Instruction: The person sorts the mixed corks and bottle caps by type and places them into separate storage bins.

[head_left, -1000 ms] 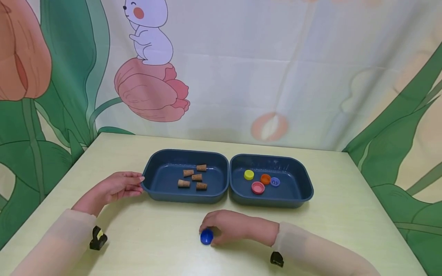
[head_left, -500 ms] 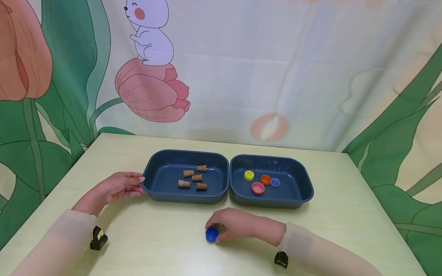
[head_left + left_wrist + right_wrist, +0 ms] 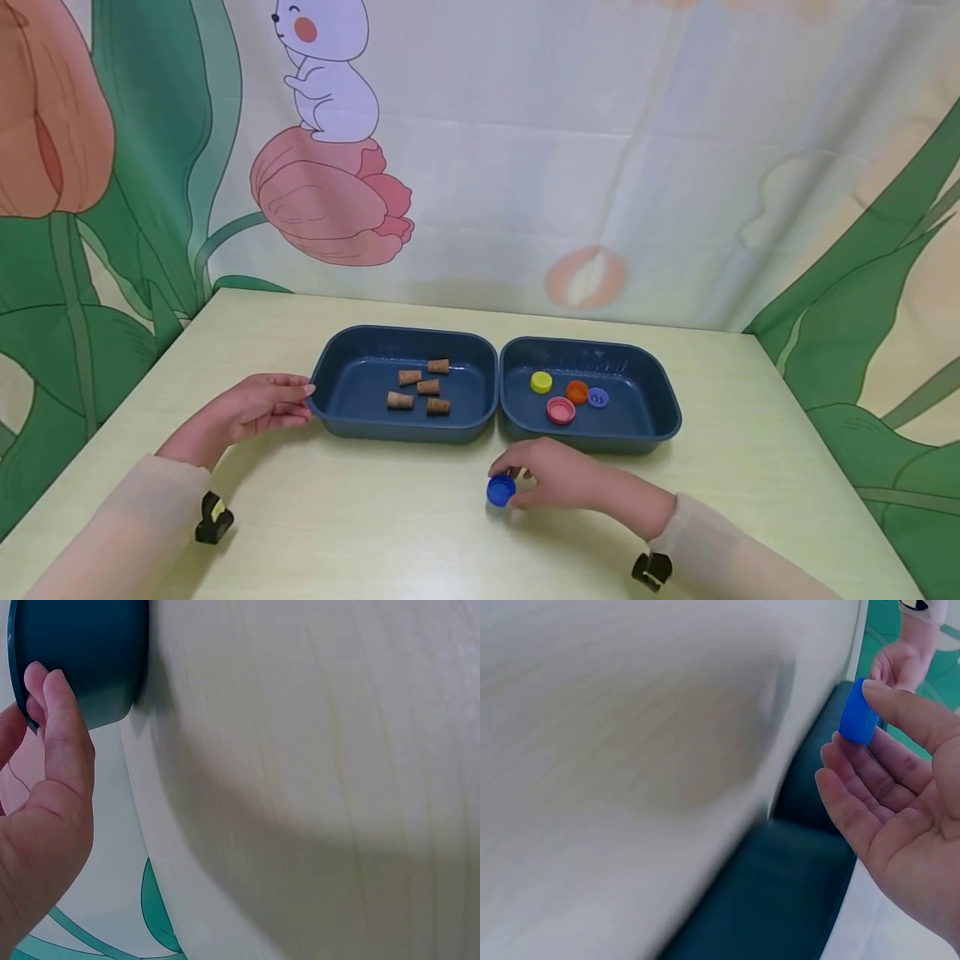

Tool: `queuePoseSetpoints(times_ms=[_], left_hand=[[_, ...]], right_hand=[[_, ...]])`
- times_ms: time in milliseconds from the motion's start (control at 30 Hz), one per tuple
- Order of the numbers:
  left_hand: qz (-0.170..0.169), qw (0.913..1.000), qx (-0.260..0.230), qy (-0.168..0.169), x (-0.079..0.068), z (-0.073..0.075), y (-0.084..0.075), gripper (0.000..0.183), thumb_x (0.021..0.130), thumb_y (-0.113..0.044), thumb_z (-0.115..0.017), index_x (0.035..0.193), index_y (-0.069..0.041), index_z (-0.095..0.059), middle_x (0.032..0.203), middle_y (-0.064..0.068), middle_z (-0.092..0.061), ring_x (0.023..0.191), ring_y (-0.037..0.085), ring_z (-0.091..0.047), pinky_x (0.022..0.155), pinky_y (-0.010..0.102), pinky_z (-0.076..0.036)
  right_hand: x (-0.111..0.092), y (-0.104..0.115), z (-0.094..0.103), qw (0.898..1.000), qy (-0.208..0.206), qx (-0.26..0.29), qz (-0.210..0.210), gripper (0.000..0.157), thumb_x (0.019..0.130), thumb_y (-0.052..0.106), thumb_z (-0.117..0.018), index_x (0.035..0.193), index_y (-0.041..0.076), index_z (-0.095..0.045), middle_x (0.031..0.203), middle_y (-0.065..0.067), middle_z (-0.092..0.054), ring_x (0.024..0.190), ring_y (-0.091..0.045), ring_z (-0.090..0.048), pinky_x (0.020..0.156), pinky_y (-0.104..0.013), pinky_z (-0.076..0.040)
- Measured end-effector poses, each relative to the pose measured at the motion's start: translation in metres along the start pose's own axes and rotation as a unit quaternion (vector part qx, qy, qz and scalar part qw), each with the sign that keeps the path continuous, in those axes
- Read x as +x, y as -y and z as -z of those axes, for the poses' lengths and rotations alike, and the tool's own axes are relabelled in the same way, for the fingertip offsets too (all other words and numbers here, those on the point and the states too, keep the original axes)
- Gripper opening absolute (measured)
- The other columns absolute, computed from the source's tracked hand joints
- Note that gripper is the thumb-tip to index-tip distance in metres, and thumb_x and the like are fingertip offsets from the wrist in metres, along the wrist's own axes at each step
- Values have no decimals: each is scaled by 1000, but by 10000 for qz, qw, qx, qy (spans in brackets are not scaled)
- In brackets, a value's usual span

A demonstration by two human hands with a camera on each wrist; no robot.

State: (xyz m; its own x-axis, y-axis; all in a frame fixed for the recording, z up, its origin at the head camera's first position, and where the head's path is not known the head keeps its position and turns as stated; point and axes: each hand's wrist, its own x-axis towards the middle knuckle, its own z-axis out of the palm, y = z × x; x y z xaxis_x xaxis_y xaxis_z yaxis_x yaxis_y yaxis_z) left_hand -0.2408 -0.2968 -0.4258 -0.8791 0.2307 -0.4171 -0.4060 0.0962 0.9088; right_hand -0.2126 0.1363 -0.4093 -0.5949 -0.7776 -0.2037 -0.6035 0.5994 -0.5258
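My right hand (image 3: 558, 477) pinches a blue bottle cap (image 3: 501, 490) between thumb and fingertips, just above the table in front of the trays. In the right wrist view the cap (image 3: 859, 712) shows edge-on, ribbed at its side. My left hand (image 3: 262, 407) holds the left end of a dark blue tray (image 3: 401, 432) by its rim, as the left wrist view shows with fingers (image 3: 66, 742) against the outer wall. Several corks (image 3: 428, 387) lie in this tray. The second dark blue tray (image 3: 592, 442) holds yellow (image 3: 541, 382), orange (image 3: 577, 392), pink (image 3: 561, 410) and purple (image 3: 597, 397) caps.
Both trays stand side by side on a pale wooden table (image 3: 360, 517). Behind the table hangs a printed curtain (image 3: 487, 167) with flowers and a white animal. Each wrist carries a small black camera mount (image 3: 652, 570).
My right hand has moved to the right and toward the trays, carrying the blue bottle cap. The left hand has stayed on the left tray's end.
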Motion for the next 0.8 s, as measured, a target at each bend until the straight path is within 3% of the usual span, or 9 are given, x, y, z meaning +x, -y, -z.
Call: queuePoseSetpoints(times_ms=[367,600,800], left_hand=[[0,10000,55,25,0,-1,-1,9,106,-16,-55,112,-9,-57,80,-5,-73,73,6,-71,76,21,-64],[6,10000,39,1,1,0,0,8,106,-16,-56,110,-10,-58,79,-5,-73,73,6,-71,75,21,-64],[-6,10000,79,38,2,1,1,13,106,-17,-55,114,-7,-56,80,-5,-73,74,6,-72,76,21,-64]], right_hand=[[-39,-13,23,9980,-280,232,-515,39,87,12,-81,123,3,-71,116,-7,-74,100,-20,-70,91,-36,-63],[-60,-18,47,9952,-318,395,-841,34,87,14,-82,119,7,-72,111,-4,-74,96,-14,-66,85,-26,-61],[-75,-22,72,9939,-231,457,-977,36,87,14,-81,120,4,-71,113,-7,-75,96,-13,-68,84,-24,-61]])
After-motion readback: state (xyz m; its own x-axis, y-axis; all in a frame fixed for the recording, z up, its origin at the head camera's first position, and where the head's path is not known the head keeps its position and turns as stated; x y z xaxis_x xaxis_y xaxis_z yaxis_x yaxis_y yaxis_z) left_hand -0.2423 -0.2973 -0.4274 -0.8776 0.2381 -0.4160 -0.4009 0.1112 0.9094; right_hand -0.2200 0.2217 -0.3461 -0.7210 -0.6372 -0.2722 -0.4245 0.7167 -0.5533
